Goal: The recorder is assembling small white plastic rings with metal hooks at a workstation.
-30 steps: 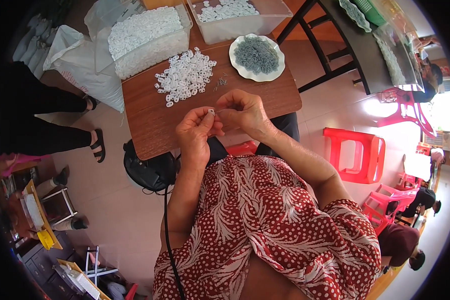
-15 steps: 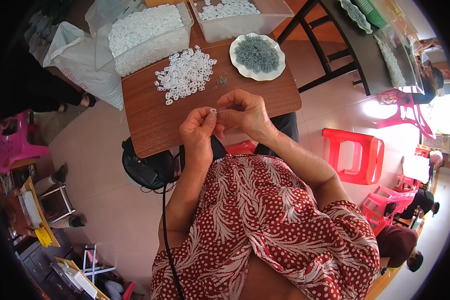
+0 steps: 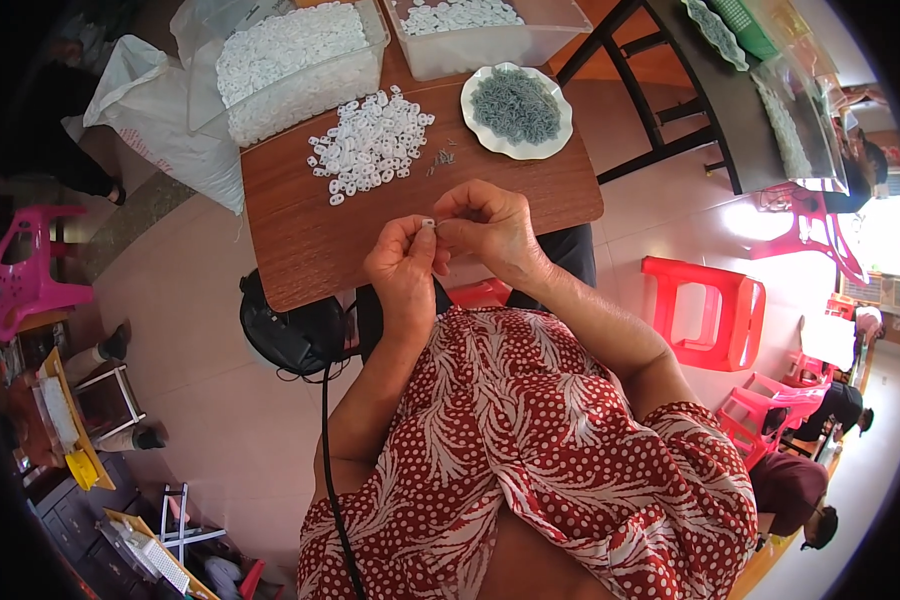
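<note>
Over the near part of the brown table, my left hand (image 3: pixel 404 262) is closed, pinching a small white plastic piece (image 3: pixel 428 224) between thumb and forefinger. My right hand (image 3: pixel 492 228) meets it from the right, thumb and fingertips pinched together against the piece; whatever they grip is too small to make out. Just beyond my hands lies a loose heap of white two-holed plastic pieces (image 3: pixel 370 140). To its right are a few small grey screw-like bits (image 3: pixel 442 160). A white scalloped plate (image 3: pixel 522 151) holds a pile of similar grey bits (image 3: pixel 515 105).
Two clear plastic bins, one at the left (image 3: pixel 305 110) and one at the right (image 3: pixel 490 52), hold more white pieces at the table's (image 3: pixel 340 255) far side. White sacks (image 3: pixel 160 120) stand left of it. A black bag (image 3: pixel 295 335) hangs near its left corner. A red stool (image 3: pixel 705 312) stands right.
My hands stay together at the white piece, with the left wrist turned slightly. At far left, another person's leg has shifted back toward the sacks.
</note>
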{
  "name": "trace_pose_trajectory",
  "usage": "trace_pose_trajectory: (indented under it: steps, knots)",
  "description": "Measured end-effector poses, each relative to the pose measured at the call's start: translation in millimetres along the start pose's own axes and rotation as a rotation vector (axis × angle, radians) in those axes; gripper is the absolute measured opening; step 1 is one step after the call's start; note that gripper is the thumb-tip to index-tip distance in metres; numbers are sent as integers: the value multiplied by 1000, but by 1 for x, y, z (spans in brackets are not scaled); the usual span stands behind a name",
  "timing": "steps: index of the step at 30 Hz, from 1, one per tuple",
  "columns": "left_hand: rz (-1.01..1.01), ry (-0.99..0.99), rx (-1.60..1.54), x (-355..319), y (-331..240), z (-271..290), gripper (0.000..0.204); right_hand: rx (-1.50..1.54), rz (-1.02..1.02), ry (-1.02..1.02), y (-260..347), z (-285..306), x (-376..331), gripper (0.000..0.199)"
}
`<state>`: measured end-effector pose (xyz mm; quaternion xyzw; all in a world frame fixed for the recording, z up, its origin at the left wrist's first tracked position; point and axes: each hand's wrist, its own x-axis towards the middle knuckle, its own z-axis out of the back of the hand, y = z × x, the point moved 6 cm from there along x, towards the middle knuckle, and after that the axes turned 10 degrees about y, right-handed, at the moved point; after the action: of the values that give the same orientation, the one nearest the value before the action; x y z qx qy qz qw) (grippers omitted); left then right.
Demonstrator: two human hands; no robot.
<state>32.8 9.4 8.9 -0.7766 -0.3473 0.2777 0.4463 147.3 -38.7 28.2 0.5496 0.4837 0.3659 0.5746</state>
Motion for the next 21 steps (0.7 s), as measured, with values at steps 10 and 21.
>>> trace_pose_trajectory:
  steps: [10,21]
  knots:
    - [-19,-31,148,6,4,12,6,125,8,-27,-18,-3,4,13]
    - [46,-56,67,9,8,24,7,132,-26,1,-26,-7,9,10]
